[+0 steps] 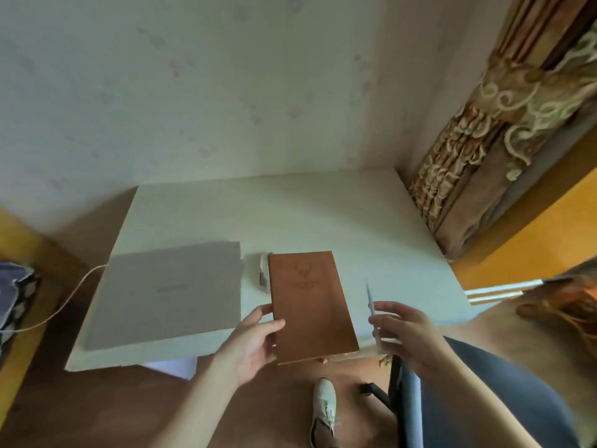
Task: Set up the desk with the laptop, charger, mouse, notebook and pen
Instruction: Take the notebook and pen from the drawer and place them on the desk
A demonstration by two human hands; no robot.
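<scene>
I see a brown notebook [312,305] with a stamped deer head, lying over the worktop's [355,221] near edge, just right of the mouse [263,273] and closed grey laptop [168,289]. My left hand [250,342] reaches in, fingers [273,324] holding the notebook's lower left edge. My right hand [408,333] hovers beside it, fingers pinching a pale pen [373,313] nearly upright.
</scene>
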